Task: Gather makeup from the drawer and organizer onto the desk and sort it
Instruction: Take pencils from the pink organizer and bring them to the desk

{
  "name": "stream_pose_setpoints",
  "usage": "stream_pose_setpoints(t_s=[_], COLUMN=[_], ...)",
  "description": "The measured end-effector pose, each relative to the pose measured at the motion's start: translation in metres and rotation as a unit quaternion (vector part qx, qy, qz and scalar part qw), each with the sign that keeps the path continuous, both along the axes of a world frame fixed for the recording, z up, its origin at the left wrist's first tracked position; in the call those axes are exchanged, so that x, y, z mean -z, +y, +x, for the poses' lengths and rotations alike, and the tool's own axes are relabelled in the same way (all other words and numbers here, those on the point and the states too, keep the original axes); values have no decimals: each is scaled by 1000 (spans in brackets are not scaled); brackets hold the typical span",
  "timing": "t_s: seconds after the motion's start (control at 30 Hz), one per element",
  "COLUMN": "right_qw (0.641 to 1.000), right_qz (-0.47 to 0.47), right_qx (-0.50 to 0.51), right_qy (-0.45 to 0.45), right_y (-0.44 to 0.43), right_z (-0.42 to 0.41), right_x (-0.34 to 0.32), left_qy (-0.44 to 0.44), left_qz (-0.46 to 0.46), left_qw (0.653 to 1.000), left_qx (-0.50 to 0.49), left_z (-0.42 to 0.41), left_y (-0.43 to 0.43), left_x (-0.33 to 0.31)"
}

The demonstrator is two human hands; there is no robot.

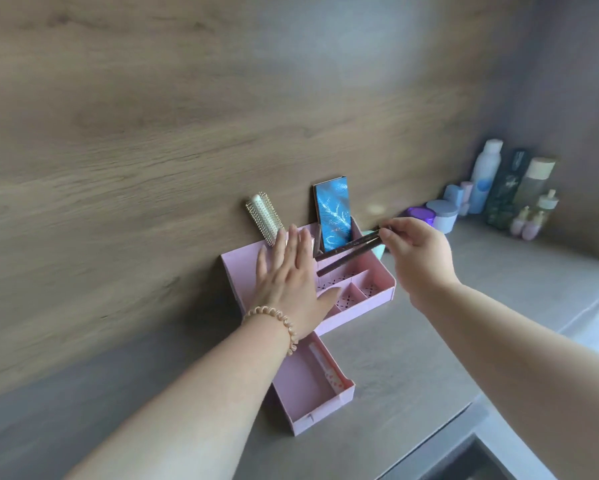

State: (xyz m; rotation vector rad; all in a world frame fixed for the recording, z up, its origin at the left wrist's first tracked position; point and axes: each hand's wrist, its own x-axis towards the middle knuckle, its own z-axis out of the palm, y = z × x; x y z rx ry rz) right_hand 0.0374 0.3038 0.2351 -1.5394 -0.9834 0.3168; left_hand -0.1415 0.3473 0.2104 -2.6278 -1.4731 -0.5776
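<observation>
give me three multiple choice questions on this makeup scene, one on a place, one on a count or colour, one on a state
1. Where does the hairbrush stand?
A. in the organizer's back left, against the wall
B. in the drawer
C. beside the bottles on the right

2. How many dark pencils does the right hand hold?
A. one
B. two
C. four

3. What state is the drawer in?
A. shut
B. taken out and turned over
C. pulled open, with a pink patterned tube inside

Key:
1 A, the brush handle drops behind the left hand into the pink organizer, bristles leaning on the wood wall.
2 B, two slim brown sticks run side by side from the fingertips.
3 C, the tray juts toward the camera and its inside shows.
</observation>
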Motion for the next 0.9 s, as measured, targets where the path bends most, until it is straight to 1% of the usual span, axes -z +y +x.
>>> stream_pose_setpoints(t_s=[0.1,0.17,0.23,0.3,0.4,0.5,0.57,0.6,0.67,0.77,0.83,0.9], right_qw=[999,997,994,993,994,994,991,989,983,968,955,944], right_qz=[4,-3,-3,9,14,-3,-13,-18,-26,-48,-65,-79], right_qx=[-49,-71,-97,-93,-49,10,78,100,148,225,265,285], right_qy=[10,19,46,76,100,107,110,109,104,97,115,145], right_y=[-35,-57,-82,-114,-170,-231,-281,-300,-344,-427,-487,-541], right_z=[9,15,19,26,48,77,98,106,117,127,122,112], right_x=[-18,-30,-40,-47,-51,-52,-54,-56,-60,-58,-47,-32], left_qy=[3,-40,-134,-216,-245,-207,-171,-165,-149,-88,-32,30], left_qz=[56,43,-7,-62,-148,-232,-274,-300,-364,-436,-458,-462], left_qw=[996,994,982,956,932,913,894,880,836,771,742,724], left_qx=[63,96,132,185,222,264,310,329,382,455,489,511], left_z=[-3,7,18,34,65,109,148,163,193,229,243,251], left_y=[-15,-33,-55,-80,-117,-151,-178,-188,-216,-279,-329,-373], left_x=[-6,-12,-19,-25,-34,-45,-52,-55,-57,-57,-54,-46])
